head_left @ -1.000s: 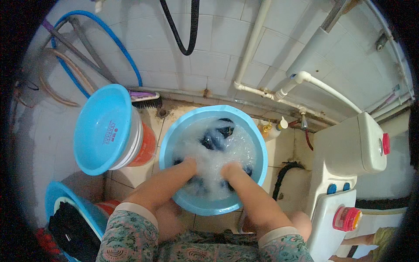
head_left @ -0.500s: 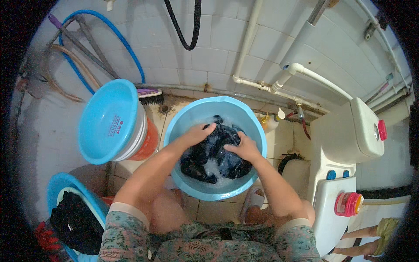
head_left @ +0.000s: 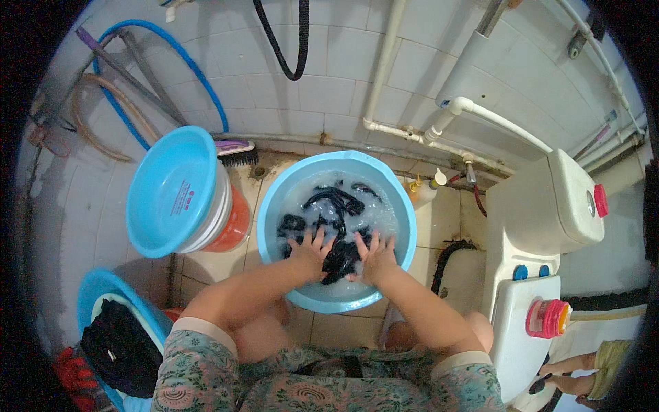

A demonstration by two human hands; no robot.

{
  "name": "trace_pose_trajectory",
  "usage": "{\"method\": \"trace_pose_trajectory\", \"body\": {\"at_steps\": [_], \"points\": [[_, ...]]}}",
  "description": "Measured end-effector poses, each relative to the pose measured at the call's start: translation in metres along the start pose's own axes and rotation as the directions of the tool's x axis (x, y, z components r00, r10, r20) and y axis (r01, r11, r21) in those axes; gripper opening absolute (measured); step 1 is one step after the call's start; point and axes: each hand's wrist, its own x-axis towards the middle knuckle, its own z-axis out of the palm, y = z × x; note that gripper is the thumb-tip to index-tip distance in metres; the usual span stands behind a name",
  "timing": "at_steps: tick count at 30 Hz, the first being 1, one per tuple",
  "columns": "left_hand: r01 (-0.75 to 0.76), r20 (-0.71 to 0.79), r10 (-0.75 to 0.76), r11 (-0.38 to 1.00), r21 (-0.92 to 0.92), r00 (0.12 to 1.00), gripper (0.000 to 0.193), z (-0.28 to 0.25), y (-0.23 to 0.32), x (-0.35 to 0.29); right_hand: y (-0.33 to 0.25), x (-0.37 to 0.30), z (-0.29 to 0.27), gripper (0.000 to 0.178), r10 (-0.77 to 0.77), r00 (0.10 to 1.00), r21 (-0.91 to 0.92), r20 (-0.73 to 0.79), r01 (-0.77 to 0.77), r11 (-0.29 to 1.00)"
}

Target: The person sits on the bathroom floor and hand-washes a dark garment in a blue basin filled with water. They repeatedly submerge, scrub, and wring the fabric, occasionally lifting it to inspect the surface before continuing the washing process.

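Observation:
In front of me a light blue basin (head_left: 405,271) stands on the tiled floor, holding foamy water. Dark wet clothing (head_left: 336,206) lies in it, partly under the suds. My left hand (head_left: 312,253) rests on the near left of the clothing with its fingers spread. Beside it my right hand (head_left: 374,257) is spread too, pressing on the cloth at the near right. Neither hand grips the fabric. The undersides of both hands are hidden.
On the left, a blue basin (head_left: 161,199) tilts on an orange bucket (head_left: 233,220). Nearer, another blue tub (head_left: 93,292) holds black clothing (head_left: 120,343). A brush (head_left: 237,152) and a pump bottle (head_left: 427,189) stand behind. To the right are a toilet (head_left: 528,288) and another person's legs (head_left: 576,381).
Both hands have come nearer to me and opened out flat. The dark clothing, bunched up between them before, now lies lower in the water with more foam around it.

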Motion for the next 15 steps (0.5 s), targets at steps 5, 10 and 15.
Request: {"method": "trace_pose_trajectory", "body": {"at_steps": [5, 10, 15], "points": [[-0.097, -0.080, 0.094, 0.995, -0.032, 0.992, 0.063, 0.044, -0.021, 0.059, -0.001, 0.040, 0.002, 0.063, -0.056, 0.998, -0.076, 0.013, 0.057, 0.995], [-0.170, 0.000, 0.170, 0.985, -0.011, 0.985, 0.035, 0.056, -0.031, 0.108, 0.015, 0.070, -0.006, 0.038, -0.126, 0.977, 0.038, 0.171, 0.121, 0.992], [-0.083, -0.106, 0.059, 0.966, -0.244, 0.993, 0.039, 0.044, -0.034, 0.120, 0.034, 0.101, 0.022, 0.032, 0.041, 0.997, 0.211, -0.063, -0.027, 0.977]]}}
